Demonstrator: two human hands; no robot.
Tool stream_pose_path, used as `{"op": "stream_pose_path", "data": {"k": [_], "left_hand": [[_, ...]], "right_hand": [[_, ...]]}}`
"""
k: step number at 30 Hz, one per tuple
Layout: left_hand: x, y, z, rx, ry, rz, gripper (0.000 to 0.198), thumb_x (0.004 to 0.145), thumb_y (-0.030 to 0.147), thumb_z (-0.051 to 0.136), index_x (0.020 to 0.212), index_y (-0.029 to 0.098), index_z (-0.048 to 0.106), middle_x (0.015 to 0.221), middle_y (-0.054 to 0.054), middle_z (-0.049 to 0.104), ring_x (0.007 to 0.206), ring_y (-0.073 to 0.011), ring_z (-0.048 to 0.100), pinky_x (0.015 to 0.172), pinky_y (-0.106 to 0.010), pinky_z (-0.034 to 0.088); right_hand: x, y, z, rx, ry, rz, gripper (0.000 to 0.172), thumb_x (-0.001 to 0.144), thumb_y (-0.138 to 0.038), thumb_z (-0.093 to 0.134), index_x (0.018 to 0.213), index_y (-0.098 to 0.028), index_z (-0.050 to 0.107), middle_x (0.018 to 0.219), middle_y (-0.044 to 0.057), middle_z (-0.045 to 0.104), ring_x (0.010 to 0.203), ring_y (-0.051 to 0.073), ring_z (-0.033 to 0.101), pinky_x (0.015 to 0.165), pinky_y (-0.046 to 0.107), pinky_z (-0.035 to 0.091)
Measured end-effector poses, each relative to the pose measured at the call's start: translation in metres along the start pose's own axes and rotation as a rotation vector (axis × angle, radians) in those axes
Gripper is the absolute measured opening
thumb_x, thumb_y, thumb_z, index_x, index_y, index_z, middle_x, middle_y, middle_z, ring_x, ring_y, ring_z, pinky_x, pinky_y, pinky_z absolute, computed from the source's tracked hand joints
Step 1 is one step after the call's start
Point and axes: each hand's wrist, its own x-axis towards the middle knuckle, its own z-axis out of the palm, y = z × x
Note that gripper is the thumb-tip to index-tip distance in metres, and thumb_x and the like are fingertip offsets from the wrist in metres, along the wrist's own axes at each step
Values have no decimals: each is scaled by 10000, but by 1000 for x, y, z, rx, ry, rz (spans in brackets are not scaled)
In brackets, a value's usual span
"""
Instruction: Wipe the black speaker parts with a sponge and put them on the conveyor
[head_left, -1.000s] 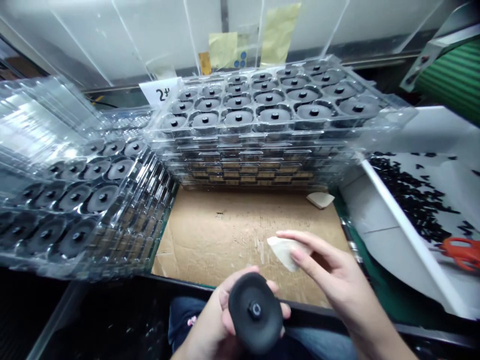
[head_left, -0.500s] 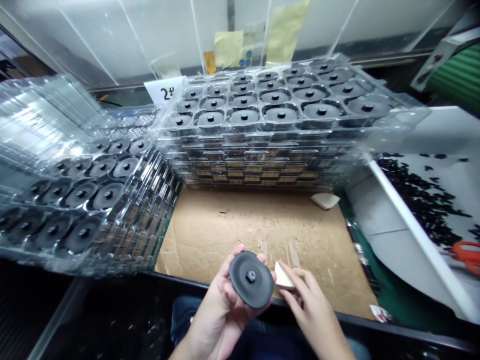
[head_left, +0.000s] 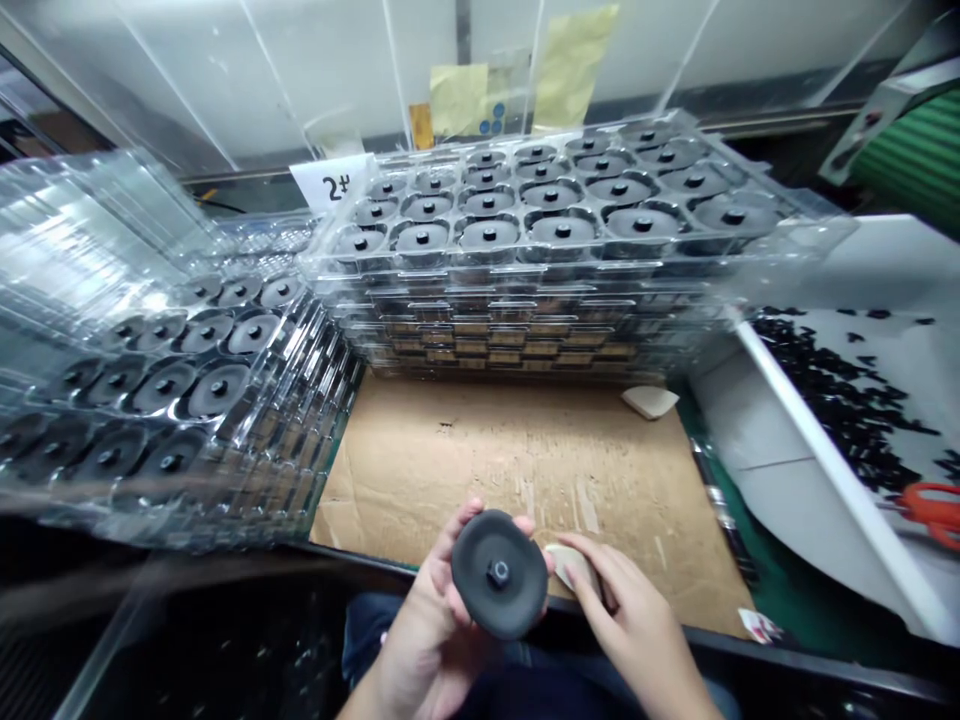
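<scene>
The left hand [head_left: 429, 625] is closed around a black disc [head_left: 499, 573], gripping it from beneath with its stud facing up, above the near edge of the cardboard sheet [head_left: 517, 470]. The right hand [head_left: 637, 625] is closed on a pale scrap [head_left: 571, 565], pinching it just beside the disc. Clear trays [head_left: 525, 240] of black discs stand stacked beyond the cardboard sheet, more clear trays [head_left: 187, 370] stand left of it, and orange scissors [head_left: 930, 510] lie right of it.

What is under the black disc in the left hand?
The left hand cups the black disc from below; its fingers show around the edge, but the disc's underside is hidden.
</scene>
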Motion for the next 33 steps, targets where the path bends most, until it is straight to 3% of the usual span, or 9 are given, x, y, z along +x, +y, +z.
{"op": "stream_pose_path", "data": {"k": [13, 16, 19, 23, 26, 29, 31, 33], "left_hand": [[-1, 1, 5, 30, -39, 17, 461, 574, 305, 794, 1015, 349, 668, 1104, -1, 693, 1009, -242, 633, 819, -301, 510], [1, -1, 2, 4, -25, -5, 477, 604, 385, 756, 1067, 345, 646, 1097, -30, 691, 941, -237, 655, 771, -297, 512], [6, -4, -1, -6, 18, -47, 451, 727, 516, 584, 1121, 298, 620, 1013, -84, 709, 818, -209, 677, 675, -267, 502], [13, -6, -1, -3, 86, -132, 493, 831, 554, 376, 1074, 218, 644, 904, -115, 725, 683, -166, 681, 586, -221, 471], [15, -9, -3, 46, 137, -150, 510, 831, 557, 372, 1060, 198, 654, 848, -109, 729, 656, -172, 677, 558, -227, 470], [18, -15, -10, 111, 192, -197, 489, 779, 552, 484, 1041, 182, 667, 818, -102, 732, 685, -196, 678, 575, -250, 487], [22, -21, -19, 139, 203, -266, 469, 737, 549, 550, 1005, 189, 686, 794, -89, 735, 699, -199, 679, 601, -257, 492], [26, -26, -29, 174, 182, -352, 463, 699, 568, 580, 920, 186, 717, 742, -71, 734, 677, -185, 675, 630, -250, 492]], "right_hand": [[-3, -9, 3, 138, -79, 62, 254, 877, -359, 451, 1015, -222, 614, 978, 53, 670, 822, 187, 638, 722, 305, 515], [3, -10, 6, 182, -106, 84, 273, 866, -350, 464, 1038, -202, 616, 854, 43, 679, 640, 153, 628, 601, 270, 524], [14, -10, 11, 236, -123, 85, 322, 869, -342, 451, 1088, -161, 605, 759, 40, 659, 526, 130, 593, 489, 232, 507], [20, -16, 6, 262, -11, 69, 405, 905, -357, 386, 1223, -142, 514, 1194, 166, 516, 595, 111, 592, 600, 278, 535], [11, -28, -8, 288, 6, -6, 494, 878, -483, 437, 1296, -219, 454, 1265, 138, 478, 878, 186, 624, 792, 323, 518], [0, -45, -21, 330, -121, -150, 867, 702, -624, 603, 1412, -253, 271, 1390, 130, 388, 1231, 290, 434, 954, 387, 436], [-3, -52, -25, 335, -191, -193, 988, 668, -621, 639, 1443, -219, 176, 1426, 158, 335, 1279, 297, 375, 988, 407, 400], [-3, -52, -25, 307, -179, -182, 936, 695, -613, 621, 1427, -174, 237, 1360, 174, 424, 1229, 284, 439, 978, 402, 409]]}}
